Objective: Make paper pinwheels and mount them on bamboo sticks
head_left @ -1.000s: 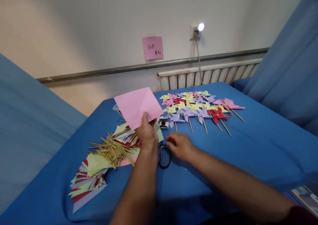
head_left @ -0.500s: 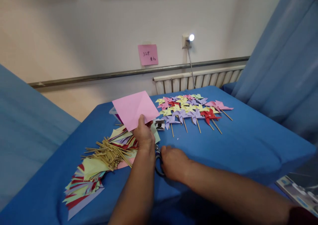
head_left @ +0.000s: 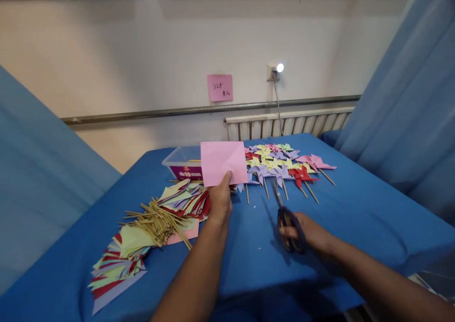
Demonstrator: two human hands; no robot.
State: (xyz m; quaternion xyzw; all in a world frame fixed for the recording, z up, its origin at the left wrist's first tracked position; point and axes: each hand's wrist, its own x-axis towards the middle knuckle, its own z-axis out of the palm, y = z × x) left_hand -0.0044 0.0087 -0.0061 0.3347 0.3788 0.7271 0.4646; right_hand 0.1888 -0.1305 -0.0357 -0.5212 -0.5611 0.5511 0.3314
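Blue cloth (head_left: pixel 341 213) over table, pale wall (head_left: pixel 149 66) at far side. Holding pink paper (head_left: pixel 223 161) in left hand (head_left: pixel 221 202), left of pinwheels (head_left: pixel 280 174), edges now nearly level instead of slanted. Newly grasping scissors (head_left: pixel 283 213) in right hand (head_left: pixel 302 229), apparently clear of cloth; blades blurred. Both now in hand, well apart, seemingly with no further reaching needed.

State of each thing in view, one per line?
Pink sheet: held up in left hand, unrolled
Scissors: in right hand; blades blurred, open or shut unclear
Pinwheels: assembled on sticks, lying in rows
Loose sticks: heaped
Coloured papers: fanned out in piles
Plastic box: uncovered, partly hidden by sheet
Wall light: lit
Wall note: stuck up, written on
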